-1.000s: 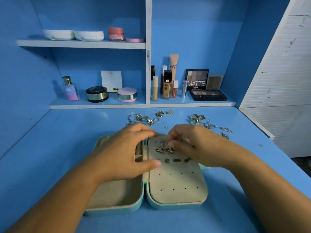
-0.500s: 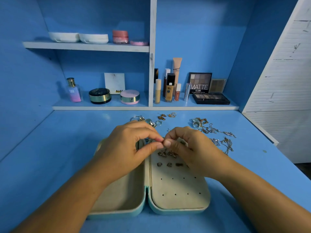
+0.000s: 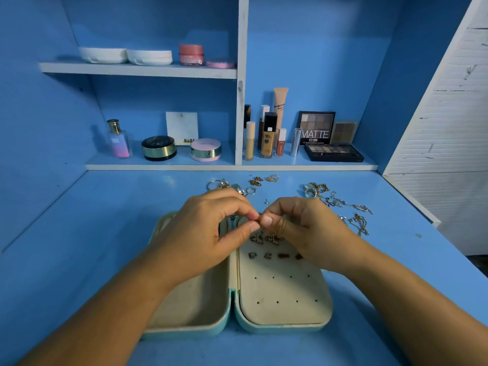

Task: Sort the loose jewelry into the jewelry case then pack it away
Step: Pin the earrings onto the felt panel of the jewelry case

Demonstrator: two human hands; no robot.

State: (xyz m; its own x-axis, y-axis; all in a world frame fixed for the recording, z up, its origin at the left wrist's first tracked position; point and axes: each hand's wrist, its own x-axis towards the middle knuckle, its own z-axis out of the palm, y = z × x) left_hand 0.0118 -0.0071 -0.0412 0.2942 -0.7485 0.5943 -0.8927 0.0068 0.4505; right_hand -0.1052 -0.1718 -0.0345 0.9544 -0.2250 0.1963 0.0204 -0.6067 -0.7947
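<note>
An open teal jewelry case (image 3: 277, 327) with cream lining lies on the blue desk. Its right panel carries several earrings (image 3: 266, 239) pinned in the upper rows, with bare holes below. My left hand (image 3: 208, 233) and my right hand (image 3: 303, 228) meet above the panel's top edge, thumb and forefinger of each pinched on one tiny earring (image 3: 258, 220), mostly hidden by the fingertips. Loose rings and hoops (image 3: 232, 186) lie behind my left hand. Gold earrings (image 3: 261, 180) and tangled chains (image 3: 340, 204) lie behind and right of my right hand.
A low shelf (image 3: 229, 167) at the back of the desk holds a perfume bottle (image 3: 118, 140), compacts, foundation tubes and eyeshadow palettes (image 3: 332, 151). An upper shelf carries white dishes and a pink jar. A white slatted panel (image 3: 449, 114) bounds the right side.
Both hands rose off the case panel and came together, fingertips now pinching one small earring between them. The left hand no longer rests flat on the case's middle.
</note>
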